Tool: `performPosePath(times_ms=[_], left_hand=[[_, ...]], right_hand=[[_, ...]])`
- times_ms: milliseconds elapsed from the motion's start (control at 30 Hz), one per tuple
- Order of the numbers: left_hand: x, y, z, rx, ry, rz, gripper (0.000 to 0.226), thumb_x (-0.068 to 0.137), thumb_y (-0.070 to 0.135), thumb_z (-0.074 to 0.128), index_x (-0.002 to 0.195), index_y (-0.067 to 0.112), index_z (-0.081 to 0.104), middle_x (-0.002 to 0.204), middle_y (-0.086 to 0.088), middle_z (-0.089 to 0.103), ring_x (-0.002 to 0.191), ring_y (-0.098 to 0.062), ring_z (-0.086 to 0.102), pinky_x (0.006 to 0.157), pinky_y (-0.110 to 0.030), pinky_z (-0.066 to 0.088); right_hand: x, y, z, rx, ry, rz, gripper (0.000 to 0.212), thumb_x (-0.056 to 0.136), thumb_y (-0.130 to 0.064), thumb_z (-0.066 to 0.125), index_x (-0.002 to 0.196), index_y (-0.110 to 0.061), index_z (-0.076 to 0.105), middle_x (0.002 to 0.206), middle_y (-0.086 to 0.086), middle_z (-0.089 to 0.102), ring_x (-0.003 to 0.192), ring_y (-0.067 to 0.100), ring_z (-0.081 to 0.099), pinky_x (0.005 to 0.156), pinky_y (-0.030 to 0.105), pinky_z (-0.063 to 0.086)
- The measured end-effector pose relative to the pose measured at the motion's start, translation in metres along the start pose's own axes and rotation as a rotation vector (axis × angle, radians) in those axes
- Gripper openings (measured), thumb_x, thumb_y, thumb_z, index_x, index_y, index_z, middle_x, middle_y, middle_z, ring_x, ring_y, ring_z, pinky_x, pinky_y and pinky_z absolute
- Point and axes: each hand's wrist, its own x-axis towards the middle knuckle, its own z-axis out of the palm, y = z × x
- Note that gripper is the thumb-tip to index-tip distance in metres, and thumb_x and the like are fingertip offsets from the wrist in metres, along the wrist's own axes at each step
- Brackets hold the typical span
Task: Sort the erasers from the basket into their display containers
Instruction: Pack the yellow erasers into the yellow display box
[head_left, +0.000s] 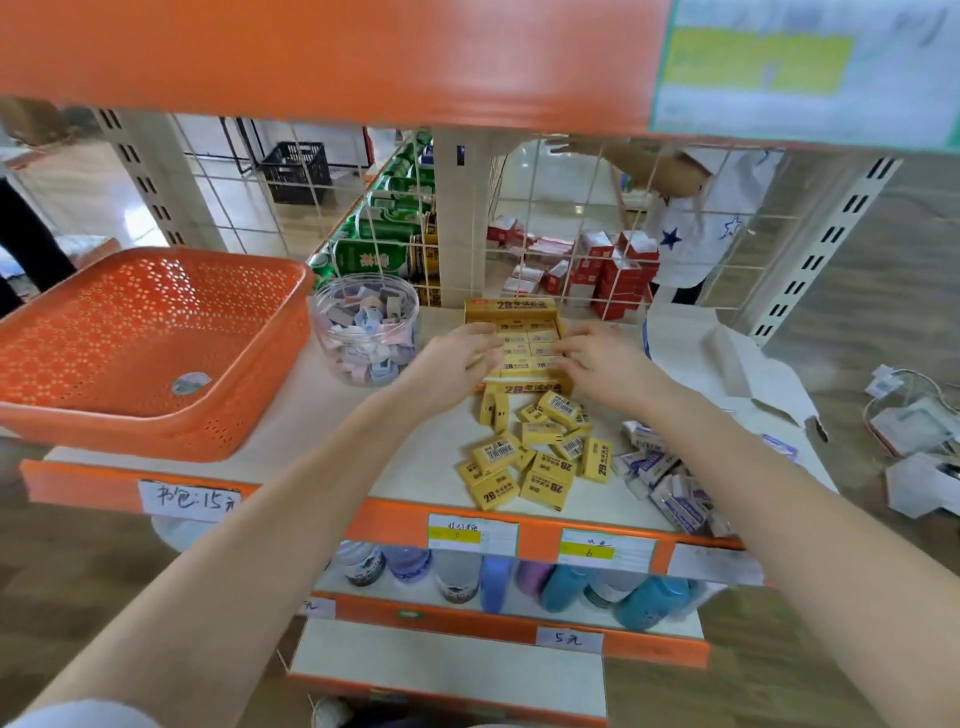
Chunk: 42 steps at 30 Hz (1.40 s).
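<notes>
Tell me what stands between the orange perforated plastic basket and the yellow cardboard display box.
A clear round plastic jar of small mixed erasers stands there, in the head view.

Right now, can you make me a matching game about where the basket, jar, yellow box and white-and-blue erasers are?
1 orange basket
2 clear jar
3 yellow box
4 white-and-blue erasers

A between the left hand and right hand
B far left of the shelf
C front right of the shelf
D beside the basket

Pairs: 1-B, 2-D, 3-A, 4-C.
</notes>
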Motion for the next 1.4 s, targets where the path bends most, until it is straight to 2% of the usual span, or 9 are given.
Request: performPosePath(times_ms=[167, 267, 433, 600, 867, 1033, 1167, 1267, 1400], left_hand=[[-0.034, 0.011, -0.015, -0.164, -0.056, -0.002, 0.036, 0.091, 0.036, 0.059, 0.125, 0.024, 0.058, 0.12, 0.006, 0.062, 0.097, -0.002, 0.056, 0.09, -0.025, 0.047], [-0.043, 0.014, -0.011, -0.148, -0.178, 0.008, 0.049, 0.084, 0.036, 0.068, 0.13, 0.026, 0.054, 0.121, 0.006, 0.06, 0.107, -0.009, 0.056, 0.092, -0.029, 0.049], [-0.046, 0.013, 0.01, -0.189, -0.128, 0.032, 0.052, 0.086, 0.023, 0.068, 0.134, 0.029, 0.05, 0.11, 0.014, 0.052, 0.099, -0.012, 0.056, 0.089, -0.032, 0.051], [-0.047, 0.012, 0.009, -0.176, -0.057, 0.036, 0.04, 0.089, 0.015, 0.063, 0.126, 0.027, 0.059, 0.089, 0.023, 0.05, 0.088, -0.008, 0.052, 0.08, -0.023, 0.046], [-0.053, -0.003, -0.002, -0.165, -0.049, 0.015, 0.017, 0.081, 0.016, 0.071, 0.09, 0.028, 0.064, 0.089, 0.008, 0.064, 0.084, -0.007, 0.057, 0.072, -0.016, 0.044], [-0.061, -0.011, -0.002, -0.127, -0.067, 0.012, 0.016, 0.082, 0.013, 0.07, 0.088, 0.026, 0.064, 0.09, 0.011, 0.064, 0.083, 0.0, 0.054, 0.069, -0.011, 0.039], [-0.064, -0.018, 0.0, -0.124, 0.0, -0.027, 0.014, 0.084, 0.019, 0.068, 0.083, 0.032, 0.064, 0.091, 0.011, 0.066, 0.085, -0.006, 0.054, 0.073, -0.023, 0.042], [-0.064, -0.018, 0.0, -0.117, 0.032, -0.034, 0.011, 0.084, 0.021, 0.069, 0.09, 0.029, 0.066, 0.097, 0.01, 0.065, 0.089, -0.007, 0.053, 0.075, -0.023, 0.04], [-0.064, -0.015, 0.004, 0.004, -0.018, -0.004, 0.032, 0.081, 0.031, 0.072, 0.113, 0.029, 0.065, 0.11, 0.009, 0.058, 0.102, -0.008, 0.046, 0.087, -0.026, 0.039]], right_hand=[[-0.034, -0.009, -0.021, 0.072, -0.214, -0.043, 0.042, 0.091, -0.034, 0.059, 0.131, -0.024, 0.053, 0.127, -0.002, 0.056, 0.091, 0.007, 0.05, 0.08, 0.022, 0.038], [-0.041, -0.012, -0.018, -0.014, -0.326, -0.06, 0.067, 0.082, -0.039, 0.069, 0.14, -0.027, 0.04, 0.132, -0.001, 0.05, 0.107, 0.013, 0.05, 0.085, 0.023, 0.038], [-0.032, -0.016, 0.001, -0.029, -0.299, -0.113, 0.078, 0.074, -0.035, 0.077, 0.141, -0.029, 0.037, 0.129, 0.001, 0.044, 0.118, 0.02, 0.043, 0.09, 0.027, 0.037], [-0.028, -0.02, 0.009, 0.028, -0.232, -0.145, 0.061, 0.077, -0.036, 0.074, 0.131, -0.029, 0.047, 0.125, -0.001, 0.049, 0.113, 0.017, 0.048, 0.089, 0.028, 0.041], [-0.028, -0.025, 0.007, -0.006, -0.186, -0.149, 0.044, 0.082, -0.038, 0.068, 0.123, -0.04, 0.054, 0.123, -0.002, 0.044, 0.115, 0.02, 0.038, 0.098, 0.036, 0.037], [-0.026, -0.027, 0.005, -0.048, -0.222, -0.168, 0.041, 0.082, -0.038, 0.068, 0.122, -0.04, 0.057, 0.123, -0.004, 0.04, 0.115, 0.02, 0.034, 0.1, 0.041, 0.037], [-0.023, -0.029, 0.01, -0.026, -0.204, -0.2, 0.024, 0.083, -0.04, 0.065, 0.107, -0.04, 0.063, 0.119, -0.004, 0.043, 0.115, 0.019, 0.035, 0.099, 0.039, 0.037], [-0.021, -0.032, 0.012, -0.004, -0.177, -0.205, 0.031, 0.085, -0.042, 0.063, 0.115, -0.036, 0.061, 0.12, -0.004, 0.045, 0.117, 0.019, 0.036, 0.099, 0.04, 0.037], [-0.018, -0.04, 0.014, -0.007, -0.159, -0.22, 0.04, 0.086, -0.036, 0.064, 0.125, -0.034, 0.057, 0.123, -0.002, 0.046, 0.119, 0.021, 0.035, 0.099, 0.042, 0.038]])
